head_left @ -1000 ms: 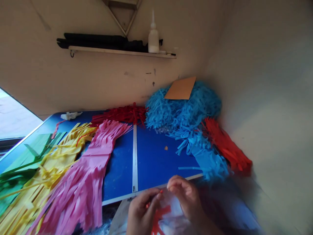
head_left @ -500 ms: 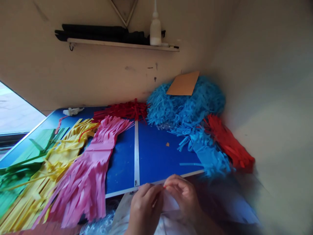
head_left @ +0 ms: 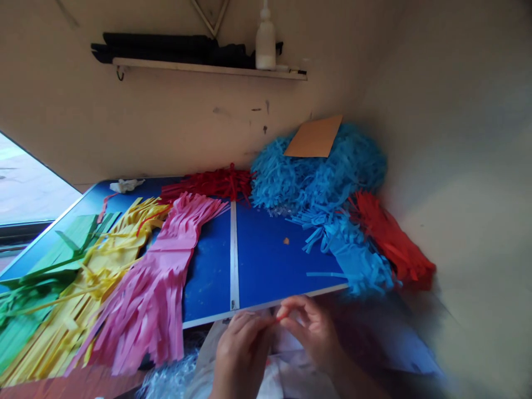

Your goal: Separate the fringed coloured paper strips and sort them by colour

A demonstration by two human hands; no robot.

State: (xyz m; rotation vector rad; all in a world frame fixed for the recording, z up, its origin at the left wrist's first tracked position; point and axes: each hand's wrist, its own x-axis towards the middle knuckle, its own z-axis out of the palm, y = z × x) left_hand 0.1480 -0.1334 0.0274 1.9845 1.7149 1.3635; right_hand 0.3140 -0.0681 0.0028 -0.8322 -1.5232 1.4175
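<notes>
My left hand (head_left: 243, 352) and my right hand (head_left: 311, 330) meet just below the near edge of the blue table (head_left: 266, 266). Between their fingertips they pinch a thin red paper strip (head_left: 281, 317). Beneath the hands lies a clear plastic bag (head_left: 286, 377) with more red paper partly hidden inside. Both hands sit below the table's near edge, in front of its metal centre seam.
Fringed paper lies over the table: green (head_left: 37, 266), yellow (head_left: 95, 266), pink (head_left: 162, 277), dark red (head_left: 211, 183), a big blue heap (head_left: 320, 177) with a brown card (head_left: 315, 137) on top, and orange-red (head_left: 390, 238) by the right wall. A shelf (head_left: 199, 66) holds a white bottle (head_left: 265, 39).
The view has tilted slightly, so the table and shelf sit higher in the picture. My hands have drawn closer together on the red strip; less of the red paper in the bag shows.
</notes>
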